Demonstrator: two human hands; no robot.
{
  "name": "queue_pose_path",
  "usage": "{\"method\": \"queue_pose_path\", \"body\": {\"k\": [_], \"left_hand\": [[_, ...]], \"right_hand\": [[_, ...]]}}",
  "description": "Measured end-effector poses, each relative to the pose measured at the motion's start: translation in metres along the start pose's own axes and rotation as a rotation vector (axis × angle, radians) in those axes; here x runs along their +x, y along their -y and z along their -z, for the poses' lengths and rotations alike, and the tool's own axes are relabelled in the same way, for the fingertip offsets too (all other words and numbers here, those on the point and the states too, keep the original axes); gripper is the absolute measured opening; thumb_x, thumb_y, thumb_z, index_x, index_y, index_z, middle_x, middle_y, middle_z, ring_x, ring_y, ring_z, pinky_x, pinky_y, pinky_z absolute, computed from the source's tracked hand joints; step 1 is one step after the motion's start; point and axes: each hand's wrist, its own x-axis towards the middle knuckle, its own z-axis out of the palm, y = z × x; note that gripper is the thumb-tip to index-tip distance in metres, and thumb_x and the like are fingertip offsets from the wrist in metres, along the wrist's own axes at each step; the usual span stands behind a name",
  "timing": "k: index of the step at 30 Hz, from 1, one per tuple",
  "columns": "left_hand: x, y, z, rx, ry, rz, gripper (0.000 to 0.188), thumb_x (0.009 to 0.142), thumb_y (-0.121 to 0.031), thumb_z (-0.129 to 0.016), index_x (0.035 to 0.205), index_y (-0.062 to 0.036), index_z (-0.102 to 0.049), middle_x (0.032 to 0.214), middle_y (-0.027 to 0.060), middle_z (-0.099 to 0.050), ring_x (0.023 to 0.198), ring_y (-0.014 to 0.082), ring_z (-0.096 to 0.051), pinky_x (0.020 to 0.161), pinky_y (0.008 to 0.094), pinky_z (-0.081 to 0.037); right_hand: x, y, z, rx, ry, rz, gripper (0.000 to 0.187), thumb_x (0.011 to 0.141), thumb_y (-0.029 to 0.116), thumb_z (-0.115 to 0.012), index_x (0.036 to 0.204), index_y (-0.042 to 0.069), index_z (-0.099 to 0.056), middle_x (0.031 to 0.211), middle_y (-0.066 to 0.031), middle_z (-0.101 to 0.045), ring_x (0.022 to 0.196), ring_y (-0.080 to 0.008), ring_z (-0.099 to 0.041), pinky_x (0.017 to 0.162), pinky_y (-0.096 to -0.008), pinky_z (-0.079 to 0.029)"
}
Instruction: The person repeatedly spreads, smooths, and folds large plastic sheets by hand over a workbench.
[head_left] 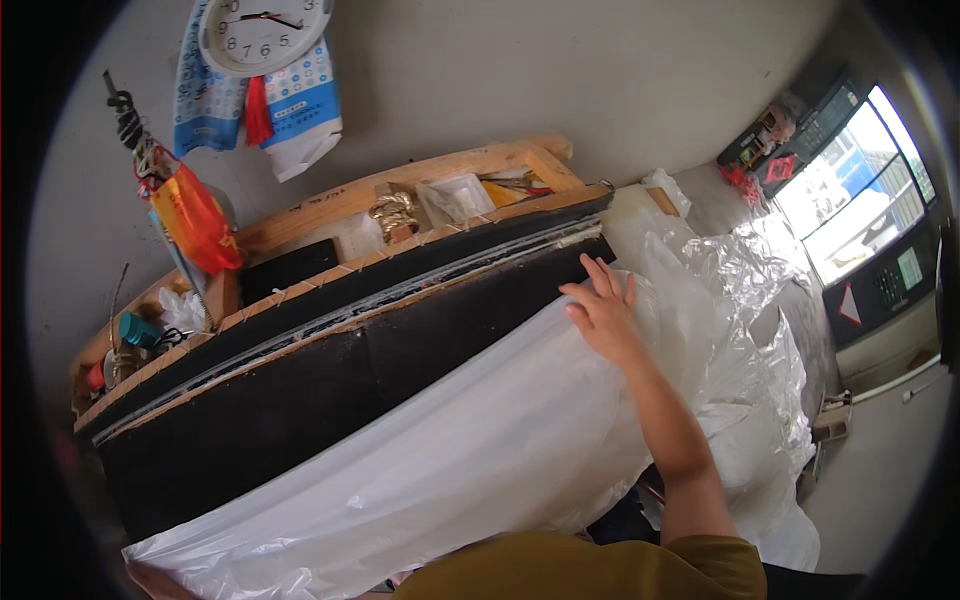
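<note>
The translucent plastic sheet (430, 435) runs beneath the right grip (606, 318), fingers spread loosely over its edge, clasping nothing; I cannot tell the left grip's state. Left of the right grip, black desk (290, 400) shows.

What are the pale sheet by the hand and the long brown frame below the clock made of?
The pale sheet looks like thin plastic film: whitish, softly shiny, finely creased. The brown frame seems wooden, judging by its honey tone; bare or varnished, I can't tell.
</note>
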Motion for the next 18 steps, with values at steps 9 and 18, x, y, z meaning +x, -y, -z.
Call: {"method": "queue_pose_path", "body": {"k": [9, 18], "left_hand": [[-0.018, -0.048, -0.091, 0.014, -0.022, 0.125, 0.02, 0.088, -0.013, -0.039, 0.099, -0.0017, -0.051, 0.091, 0.0149, -0.058, 0.087, 0.0302, -0.054, 0.081, 0.0359, -0.041], [-0.035, -0.176, -0.2, 0.185, -0.002, 0.185, 0.03, 0.084, -0.023, -0.051, 0.107, -0.0052, -0.043, 0.105, 0.0184, -0.057, 0.095, 0.0381, -0.055, 0.08, 0.0466, -0.042]], "right_hand": [[0.026, -0.096, -0.051, 0.22, -0.037, -0.28, 0.018, 0.091, 0.012, -0.047, 0.1, -0.001, -0.055, 0.092, -0.0073, -0.057, 0.088, -0.0157, -0.053, 0.078, -0.0257, -0.041], [0.066, -0.175, -0.157, 0.209, -0.257, -0.628, 0.023, 0.081, 0.015, -0.054, 0.096, -0.003, -0.055, 0.085, -0.0137, -0.06, 0.083, -0.0292, -0.057, 0.078, -0.04, -0.043]]}}
